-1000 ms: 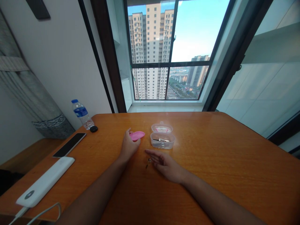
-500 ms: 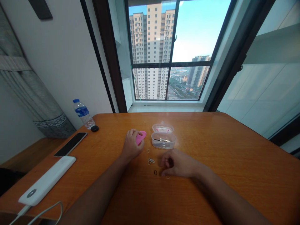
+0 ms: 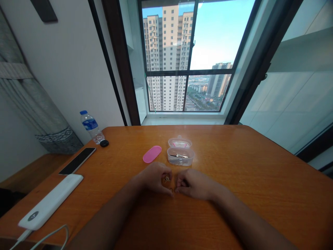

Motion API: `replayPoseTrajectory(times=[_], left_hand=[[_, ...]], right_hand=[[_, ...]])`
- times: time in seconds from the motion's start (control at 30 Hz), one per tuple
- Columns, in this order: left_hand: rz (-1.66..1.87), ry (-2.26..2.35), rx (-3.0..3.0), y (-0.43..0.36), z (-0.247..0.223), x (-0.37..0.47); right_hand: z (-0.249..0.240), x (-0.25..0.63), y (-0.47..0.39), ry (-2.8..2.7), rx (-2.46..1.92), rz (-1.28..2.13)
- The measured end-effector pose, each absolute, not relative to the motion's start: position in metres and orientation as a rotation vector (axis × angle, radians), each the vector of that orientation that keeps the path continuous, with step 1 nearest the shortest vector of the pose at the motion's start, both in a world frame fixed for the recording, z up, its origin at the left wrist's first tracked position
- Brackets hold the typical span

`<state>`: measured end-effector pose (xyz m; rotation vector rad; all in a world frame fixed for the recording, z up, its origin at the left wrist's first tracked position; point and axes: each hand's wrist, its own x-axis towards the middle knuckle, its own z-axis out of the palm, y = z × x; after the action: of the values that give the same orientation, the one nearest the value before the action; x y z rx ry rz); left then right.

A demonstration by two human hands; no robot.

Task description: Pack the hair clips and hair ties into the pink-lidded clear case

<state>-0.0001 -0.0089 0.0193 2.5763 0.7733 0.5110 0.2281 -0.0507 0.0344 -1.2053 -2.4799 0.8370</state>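
Observation:
Small rings lie on the wooden table, framed by the curved fingers of my left hand, whose thumb and fingertips are apart. Just right of it, my right hand is closed, fingers curled, its fingertips near a dark ring; what it holds, if anything, is hidden. A pink oval piece rests flat beyond my left hand. Behind my right hand stands a clear plastic box with its lid open and thin metal items inside.
On the left of the table are a phone, a white power strip-like device with a cable, a water bottle and a small black round object. A window is behind.
My left hand has let go of the pink piece and moved toward me and right, beside the rings. My right hand has shifted slightly; the ring under it no longer shows.

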Motion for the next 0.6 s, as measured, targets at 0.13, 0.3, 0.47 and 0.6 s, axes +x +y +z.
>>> replayPoseTrajectory(times=[0.13,0.3,0.47,0.6], left_hand=[[0.492,0.765,2.587,-0.008,0.020,-0.004],[0.484,0.808,2.535,-0.005,0.018,-0.014],[0.502,0.778,2.557,-0.005,0.021,-0.013],[0.546,0.777,2.574,-0.007,0.022,-0.007]], right_hand=[[0.026,0.211,-0.052,-2.394,-1.191,0.719],[0.023,0.203,-0.053,-2.369,-1.089,0.698],[0.024,0.208,-0.050,-2.310,-1.105,0.706],[0.025,0.210,-0.048,-2.265,-1.158,0.649]])
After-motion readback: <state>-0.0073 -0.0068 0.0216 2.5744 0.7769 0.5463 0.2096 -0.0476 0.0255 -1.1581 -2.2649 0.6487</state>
